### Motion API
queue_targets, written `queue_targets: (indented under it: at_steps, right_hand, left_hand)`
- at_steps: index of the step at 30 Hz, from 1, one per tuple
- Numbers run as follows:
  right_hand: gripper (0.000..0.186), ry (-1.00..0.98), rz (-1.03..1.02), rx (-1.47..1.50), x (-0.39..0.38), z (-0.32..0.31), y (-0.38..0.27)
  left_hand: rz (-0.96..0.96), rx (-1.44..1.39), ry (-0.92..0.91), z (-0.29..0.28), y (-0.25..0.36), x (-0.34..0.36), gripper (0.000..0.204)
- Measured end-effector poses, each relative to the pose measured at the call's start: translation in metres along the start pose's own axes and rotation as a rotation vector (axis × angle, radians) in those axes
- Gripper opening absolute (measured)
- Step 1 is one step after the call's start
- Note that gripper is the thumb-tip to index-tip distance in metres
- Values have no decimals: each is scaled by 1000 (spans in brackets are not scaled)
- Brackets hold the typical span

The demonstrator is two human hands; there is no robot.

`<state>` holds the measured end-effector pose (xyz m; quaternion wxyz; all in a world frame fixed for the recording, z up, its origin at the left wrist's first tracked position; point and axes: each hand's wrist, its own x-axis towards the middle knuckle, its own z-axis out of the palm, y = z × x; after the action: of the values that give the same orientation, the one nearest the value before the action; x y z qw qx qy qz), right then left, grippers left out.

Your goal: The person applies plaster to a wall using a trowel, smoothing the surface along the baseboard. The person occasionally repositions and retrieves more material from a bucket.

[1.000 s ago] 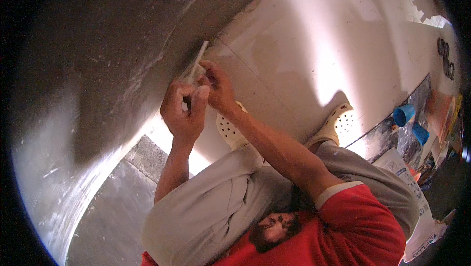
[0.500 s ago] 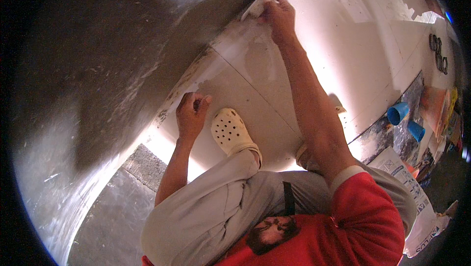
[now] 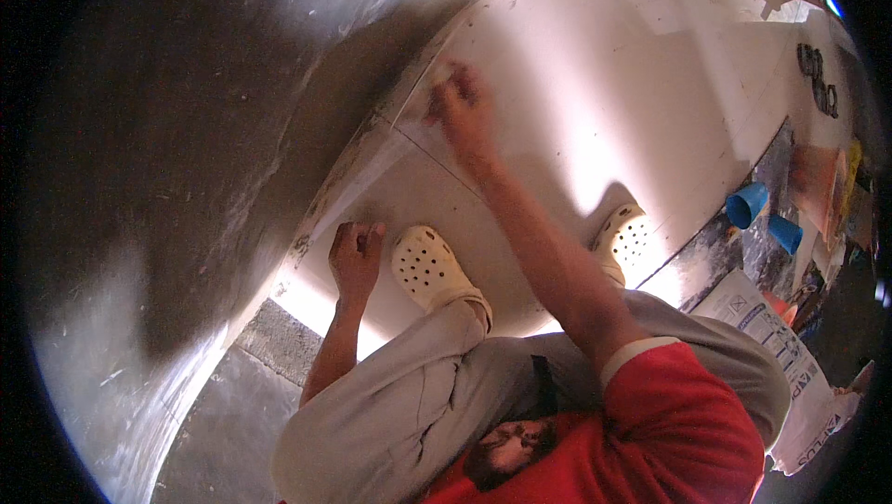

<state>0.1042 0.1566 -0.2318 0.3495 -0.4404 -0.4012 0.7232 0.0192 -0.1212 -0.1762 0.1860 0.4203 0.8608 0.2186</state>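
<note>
Tile (image 3: 595,86) under right hand (image 3: 460,100); blue cups (image 3: 746,204) well apart.

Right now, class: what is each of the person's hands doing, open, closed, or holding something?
Left hand: fingers curled, resting on the white floor tile, holding nothing visible.
Right hand: pressed on a small pale pad at the tile's edge; grip cannot be told.

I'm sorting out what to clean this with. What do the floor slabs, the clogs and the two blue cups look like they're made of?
The floor slabs look like glazed ceramic or porcelain tile: pale, smooth, with a thin straight joint. The clogs seem moulded foam or rubber, cream and matt, with punched holes. The blue cups are probably plastic, evenly coloured and thin-walled.
</note>
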Motion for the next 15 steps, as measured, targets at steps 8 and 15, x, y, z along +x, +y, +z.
queue_targets:
  at_steps: [8,15]
  right_hand:
    - [34,106,-149,-21,158,-68,-81]
    - [25,-59,19,-81,81,-16,-5]
  left_hand:
    - [-92,-5,13,9,-3,-4,32]
    - [-127,55,-39,16,-9,-11,38]
